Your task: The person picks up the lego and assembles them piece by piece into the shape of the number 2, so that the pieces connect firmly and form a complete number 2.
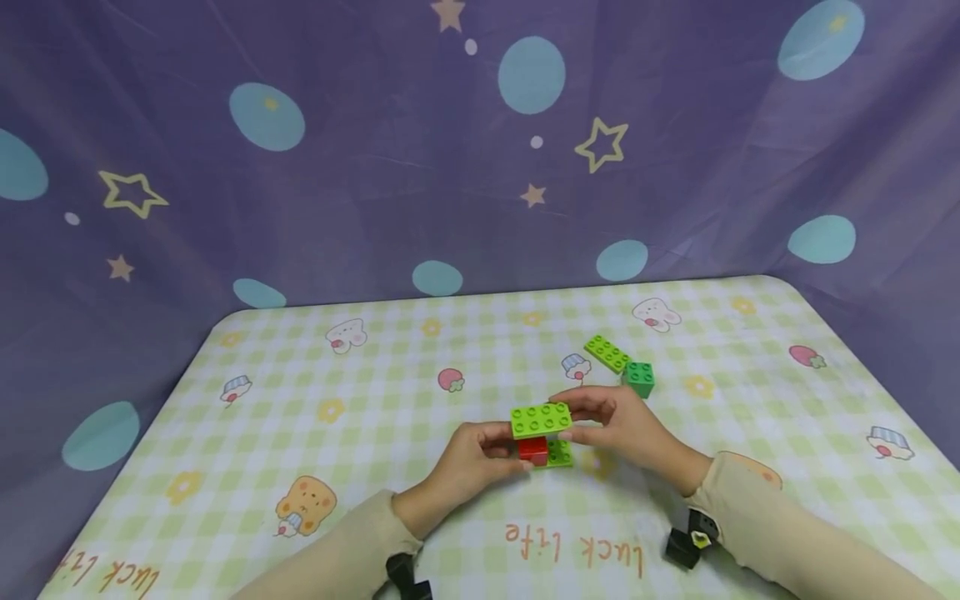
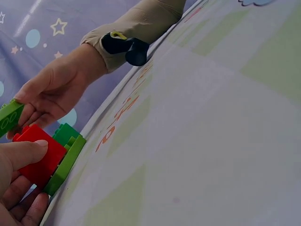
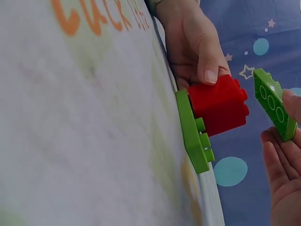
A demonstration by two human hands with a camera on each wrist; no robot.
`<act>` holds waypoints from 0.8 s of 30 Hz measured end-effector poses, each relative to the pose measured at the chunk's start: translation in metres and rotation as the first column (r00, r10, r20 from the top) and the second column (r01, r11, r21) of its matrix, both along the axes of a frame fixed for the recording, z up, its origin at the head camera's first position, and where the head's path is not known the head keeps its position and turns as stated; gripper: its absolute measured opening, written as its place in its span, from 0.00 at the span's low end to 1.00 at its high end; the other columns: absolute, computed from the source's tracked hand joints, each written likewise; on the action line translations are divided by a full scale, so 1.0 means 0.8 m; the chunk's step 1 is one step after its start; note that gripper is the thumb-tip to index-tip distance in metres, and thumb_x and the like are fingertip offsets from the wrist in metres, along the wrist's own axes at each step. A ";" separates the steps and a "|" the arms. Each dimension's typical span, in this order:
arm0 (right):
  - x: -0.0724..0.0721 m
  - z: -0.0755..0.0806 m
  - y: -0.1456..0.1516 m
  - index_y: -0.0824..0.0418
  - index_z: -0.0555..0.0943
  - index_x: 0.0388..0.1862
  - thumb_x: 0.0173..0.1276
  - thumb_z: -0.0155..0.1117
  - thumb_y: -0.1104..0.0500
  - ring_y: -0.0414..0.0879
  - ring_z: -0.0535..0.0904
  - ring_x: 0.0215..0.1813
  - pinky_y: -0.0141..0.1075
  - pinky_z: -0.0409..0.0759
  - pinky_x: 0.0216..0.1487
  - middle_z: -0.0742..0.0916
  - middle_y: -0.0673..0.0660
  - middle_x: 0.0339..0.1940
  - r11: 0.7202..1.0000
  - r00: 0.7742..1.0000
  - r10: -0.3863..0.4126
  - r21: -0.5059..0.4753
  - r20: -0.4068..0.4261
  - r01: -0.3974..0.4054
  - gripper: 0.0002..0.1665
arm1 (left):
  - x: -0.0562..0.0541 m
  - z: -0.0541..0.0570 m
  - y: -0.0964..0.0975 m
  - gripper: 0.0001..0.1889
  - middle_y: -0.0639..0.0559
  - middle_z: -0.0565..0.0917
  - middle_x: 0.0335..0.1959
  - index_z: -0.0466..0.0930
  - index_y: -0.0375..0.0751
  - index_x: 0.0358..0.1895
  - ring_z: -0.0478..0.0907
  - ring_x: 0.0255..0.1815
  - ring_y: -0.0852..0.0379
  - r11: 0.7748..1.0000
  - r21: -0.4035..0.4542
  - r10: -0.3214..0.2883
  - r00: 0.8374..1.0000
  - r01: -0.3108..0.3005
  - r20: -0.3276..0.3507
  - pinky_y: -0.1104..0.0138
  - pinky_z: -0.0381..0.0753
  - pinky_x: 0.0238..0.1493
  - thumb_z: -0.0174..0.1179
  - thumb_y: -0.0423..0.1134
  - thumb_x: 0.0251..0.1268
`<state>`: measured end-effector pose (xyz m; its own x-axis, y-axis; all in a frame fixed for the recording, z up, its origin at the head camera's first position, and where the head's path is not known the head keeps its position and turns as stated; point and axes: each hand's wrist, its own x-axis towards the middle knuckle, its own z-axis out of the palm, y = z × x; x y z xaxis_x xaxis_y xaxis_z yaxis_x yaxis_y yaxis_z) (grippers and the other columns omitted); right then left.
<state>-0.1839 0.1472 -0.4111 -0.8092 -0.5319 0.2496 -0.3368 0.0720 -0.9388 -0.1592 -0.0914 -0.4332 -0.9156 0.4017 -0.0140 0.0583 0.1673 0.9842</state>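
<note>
My left hand (image 1: pixel 467 462) grips a red brick (image 3: pixel 218 106) between thumb and fingers. The brick sits on one end of a light green studded plate (image 3: pixel 192 134), whose other studs are bare. Low down, this plate lies by the tablecloth. In my right hand (image 1: pixel 628 427) is a second light green plate (image 1: pixel 540 420), pinched at its right end by thumb and fingers. It hovers above the red brick, studs up, and a gap shows between the two in the right wrist view. From the head view this raised plate covers part of the red brick.
Behind my right hand, a third light green plate (image 1: pixel 607 353) lies beside a dark green brick (image 1: pixel 639 379) on the checked tablecloth (image 1: pixel 390 375). A purple curtain (image 1: pixel 375 200) hangs along the table's far edge. Each sleeve carries a black wrist device (image 1: pixel 684 546).
</note>
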 end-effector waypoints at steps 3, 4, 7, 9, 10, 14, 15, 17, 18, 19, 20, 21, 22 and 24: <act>0.004 -0.002 0.001 0.70 0.79 0.52 0.58 0.69 0.67 0.44 0.83 0.44 0.38 0.81 0.47 0.85 0.62 0.46 1.000 1.000 -0.012 -0.004 -0.005 0.012 0.22 | -0.001 -0.001 0.000 0.21 0.43 0.84 0.47 0.81 0.33 0.51 0.79 0.43 0.62 1.000 0.002 -0.004 1.000 0.004 0.019 0.74 0.78 0.41 0.70 0.29 0.49; 0.006 -0.003 0.002 0.69 0.79 0.52 0.58 0.69 0.67 0.44 0.83 0.44 0.38 0.81 0.47 0.85 0.62 0.46 1.000 1.000 -0.018 -0.004 -0.004 0.018 0.21 | -0.001 -0.002 0.001 0.22 0.44 0.84 0.47 0.81 0.33 0.51 0.80 0.43 0.62 1.000 -0.001 -0.004 1.000 0.004 0.023 0.74 0.78 0.42 0.70 0.29 0.49; 0.009 -0.005 0.004 0.69 0.79 0.51 0.58 0.69 0.67 0.43 0.83 0.44 0.38 0.81 0.47 0.85 0.61 0.47 1.000 1.000 -0.021 -0.007 -0.004 0.021 0.21 | -0.001 -0.002 0.000 0.22 0.45 0.84 0.48 0.81 0.35 0.52 0.80 0.45 0.62 1.000 -0.018 0.005 1.000 -0.005 0.023 0.74 0.78 0.43 0.70 0.30 0.49; 0.010 -0.006 0.005 0.69 0.79 0.51 0.58 0.69 0.67 0.43 0.83 0.44 0.37 0.81 0.47 0.85 0.61 0.47 1.000 1.000 -0.022 -0.006 -0.002 0.022 0.20 | -0.002 -0.002 0.000 0.22 0.46 0.84 0.48 0.82 0.36 0.51 0.79 0.45 0.63 0.999 -0.033 0.015 1.000 -0.014 0.023 0.74 0.78 0.43 0.71 0.31 0.49; 0.010 -0.007 0.005 0.69 0.79 0.51 0.58 0.69 0.67 0.43 0.83 0.44 0.37 0.81 0.47 0.85 0.62 0.47 1.000 1.000 -0.021 -0.007 0.000 0.021 0.20 | -0.002 -0.002 0.000 0.22 0.46 0.84 0.48 0.82 0.36 0.51 0.79 0.45 0.63 0.999 -0.038 0.020 1.000 -0.020 0.019 0.74 0.78 0.43 0.71 0.31 0.48; 0.012 -0.009 0.006 0.70 0.79 0.50 0.57 0.69 0.67 0.43 0.84 0.44 0.37 0.81 0.46 0.85 0.63 0.46 1.000 0.999 -0.029 -0.009 0.024 0.029 0.21 | -0.001 0.000 0.000 0.22 0.45 0.84 0.49 0.81 0.35 0.51 0.78 0.45 0.62 0.999 -0.033 0.022 1.000 -0.021 0.021 0.73 0.77 0.43 0.71 0.31 0.48; 0.012 -0.009 0.006 0.70 0.79 0.50 0.57 0.70 0.67 0.43 0.84 0.44 0.37 0.81 0.46 0.85 0.64 0.46 0.999 0.999 -0.031 -0.011 0.039 0.031 0.21 | -0.001 0.000 0.000 0.22 0.45 0.84 0.49 0.81 0.35 0.51 0.78 0.45 0.62 0.999 -0.031 0.021 1.000 -0.020 0.023 0.73 0.77 0.43 0.71 0.31 0.49; 0.013 -0.009 0.006 0.71 0.79 0.50 0.56 0.70 0.68 0.43 0.84 0.44 0.37 0.81 0.46 0.84 0.65 0.47 0.999 0.998 -0.029 -0.018 0.064 0.030 0.22 | -0.001 0.001 0.001 0.22 0.46 0.84 0.49 0.81 0.35 0.51 0.78 0.46 0.61 0.999 -0.030 0.022 0.999 -0.021 0.025 0.73 0.77 0.43 0.71 0.31 0.49; 0.014 -0.009 0.005 0.71 0.79 0.50 0.56 0.70 0.68 0.43 0.84 0.44 0.37 0.81 0.46 0.84 0.66 0.47 0.999 0.996 -0.028 -0.022 0.080 0.030 0.22 | 0.000 0.001 0.001 0.22 0.46 0.84 0.49 0.81 0.35 0.51 0.78 0.46 0.61 0.999 -0.031 0.024 0.999 -0.024 0.026 0.72 0.78 0.43 0.71 0.31 0.49; 0.014 -0.009 0.005 0.72 0.79 0.50 0.56 0.70 0.68 0.43 0.84 0.44 0.36 0.81 0.45 0.84 0.67 0.47 0.999 0.996 -0.026 -0.026 0.090 0.028 0.22 | 0.000 0.001 0.001 0.22 0.46 0.84 0.49 0.82 0.35 0.51 0.78 0.46 0.61 0.999 -0.033 0.026 0.999 -0.025 0.027 0.72 0.78 0.43 0.71 0.31 0.49; 0.015 -0.009 0.005 0.73 0.78 0.50 0.56 0.70 0.68 0.43 0.84 0.43 0.36 0.81 0.45 0.84 0.68 0.47 0.999 0.995 -0.024 -0.028 0.097 0.027 0.22 | 0.000 0.001 0.001 0.22 0.45 0.84 0.49 0.82 0.35 0.51 0.78 0.46 0.61 0.999 -0.031 0.027 0.999 -0.026 0.026 0.72 0.78 0.43 0.71 0.31 0.48; 0.016 -0.009 0.004 0.73 0.78 0.50 0.55 0.70 0.68 0.43 0.84 0.43 0.36 0.81 0.45 0.84 0.68 0.47 0.999 0.994 -0.023 -0.029 0.102 0.026 0.22 | 0.001 0.001 0.001 0.22 0.45 0.84 0.49 0.81 0.35 0.51 0.79 0.46 0.61 0.999 -0.031 0.029 0.999 -0.028 0.024 0.72 0.78 0.43 0.71 0.31 0.48; 0.016 -0.009 0.004 0.73 0.78 0.50 0.56 0.70 0.68 0.43 0.84 0.43 0.36 0.81 0.45 0.84 0.69 0.47 0.999 0.994 -0.024 -0.028 0.106 0.027 0.22 | 0.001 0.001 0.001 0.22 0.45 0.84 0.49 0.81 0.35 0.51 0.79 0.46 0.61 0.999 -0.030 0.031 0.999 -0.031 0.024 0.71 0.78 0.44 0.71 0.30 0.49; 0.017 -0.008 0.003 0.73 0.78 0.50 0.55 0.70 0.68 0.43 0.84 0.43 0.35 0.81 0.45 0.84 0.69 0.47 0.999 0.993 -0.030 -0.024 0.111 0.033 0.22 | 0.001 0.002 0.001 0.22 0.45 0.84 0.49 0.81 0.34 0.52 0.79 0.46 0.61 0.999 -0.028 0.035 0.999 -0.034 0.023 0.71 0.78 0.44 0.71 0.30 0.49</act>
<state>-0.1703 0.1500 -0.4176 -0.8491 -0.4999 0.1707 -0.2284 0.0561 -0.9720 -0.1585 -0.0905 -0.4318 -0.9283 0.3690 -0.0465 0.0289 0.1961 0.9802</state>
